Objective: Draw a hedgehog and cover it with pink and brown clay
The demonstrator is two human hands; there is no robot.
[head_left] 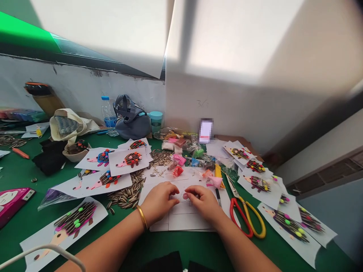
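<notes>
My right hand [204, 203] pinches a small pink piece of modelling clay [185, 196] between thumb and fingers, over white paper [193, 221]. Facing it from the left, my left hand [160, 202] has its fingers loosely curled, with a gap between thumb and fingertips and nothing seen in it. A pen [218, 197] lies just right of my right hand. Past it are scissors [241, 211] with one red and one yellow handle. Behind the hands sit lumps of coloured clay in plastic wrap [178, 172]. Striped sunflower seeds [127, 194] are heaped left of the paper.
Hedgehog pictures of clay and seeds lie at left [73, 223] and right [286, 224]. Along the wall stand a water bottle [109, 113], a grey bag [133, 122], a teal-lidded cup [156, 122] and a blurred phone [206, 131]. A white cable [53, 247] crosses the lower left.
</notes>
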